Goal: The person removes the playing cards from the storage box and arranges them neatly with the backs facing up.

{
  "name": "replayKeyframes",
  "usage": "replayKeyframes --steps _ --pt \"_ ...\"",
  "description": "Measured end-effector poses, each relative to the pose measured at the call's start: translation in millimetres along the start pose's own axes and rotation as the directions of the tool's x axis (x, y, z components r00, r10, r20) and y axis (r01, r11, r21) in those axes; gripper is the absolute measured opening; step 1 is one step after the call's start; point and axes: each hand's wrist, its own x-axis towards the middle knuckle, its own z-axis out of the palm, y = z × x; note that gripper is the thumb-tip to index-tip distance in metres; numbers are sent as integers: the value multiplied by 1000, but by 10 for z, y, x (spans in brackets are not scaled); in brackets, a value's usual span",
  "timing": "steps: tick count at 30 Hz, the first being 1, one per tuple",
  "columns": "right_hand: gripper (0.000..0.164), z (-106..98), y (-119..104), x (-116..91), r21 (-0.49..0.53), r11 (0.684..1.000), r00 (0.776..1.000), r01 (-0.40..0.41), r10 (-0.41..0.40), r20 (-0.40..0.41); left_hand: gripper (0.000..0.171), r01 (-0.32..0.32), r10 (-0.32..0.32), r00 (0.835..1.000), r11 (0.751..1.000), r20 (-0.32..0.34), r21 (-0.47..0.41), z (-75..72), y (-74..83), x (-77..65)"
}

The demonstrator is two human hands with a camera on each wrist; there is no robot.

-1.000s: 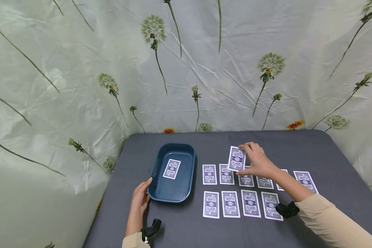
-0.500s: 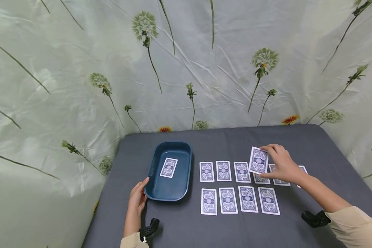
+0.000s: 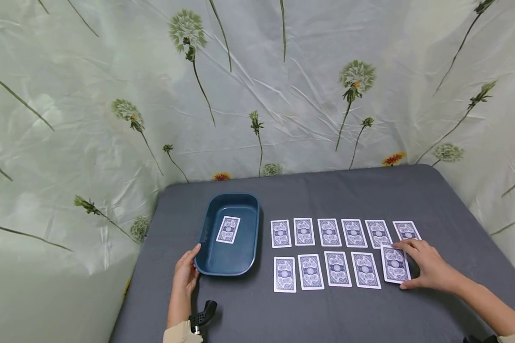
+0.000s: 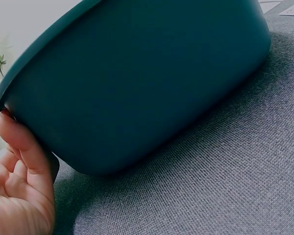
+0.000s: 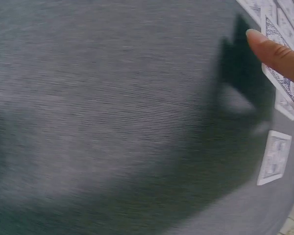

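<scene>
In the head view my right hand (image 3: 431, 269) pinches a blue-backed playing card (image 3: 396, 265) by its edges, at the right end of the lower row. The right wrist view shows the thumb (image 5: 277, 53) against this tilted card (image 5: 280, 81), its shadow cast on the cloth. My left hand (image 3: 183, 272) grips the near left rim of a deep blue tray (image 3: 229, 262). From the left wrist, that hand (image 4: 22, 181) is seen at the corner of the tray's wall (image 4: 137, 88). One face-down card (image 3: 228, 230) lies inside the tray.
Face-down playing cards form two rows on the grey cloth (image 3: 317, 314). Several make up the upper row (image 3: 328, 232), several the lower row (image 3: 337, 269). The rightmost upper card (image 3: 406, 230) sits just beyond my right hand. A floral curtain (image 3: 283, 95) hangs behind the table.
My right hand has carried the card rightward and toward me, from above the upper row to the lower row's right end. My left hand keeps its grip on the tray. The head view has shifted slightly.
</scene>
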Motion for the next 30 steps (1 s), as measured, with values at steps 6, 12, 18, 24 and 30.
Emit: replayKeyframes --steps 6,12,18,24,30 --pt "92 76 30 -86 19 999 999 31 -31 27 34 -8 8 1000 1000 -17 9 5 6 0" --pt "92 95 54 -119 24 999 998 43 -44 51 33 -10 10 1000 1000 -14 16 11 3 -13" --pt "92 88 29 -120 16 999 998 50 -51 40 34 -10 10 1000 1000 -28 13 6 5 -21" --pt "92 63 8 -97 38 999 992 -23 19 123 37 -29 29 998 1000 -48 4 9 -2 -12" --pt "93 43 -6 -95 30 999 991 -36 32 132 38 -33 36 997 999 -66 38 21 -19 -3"
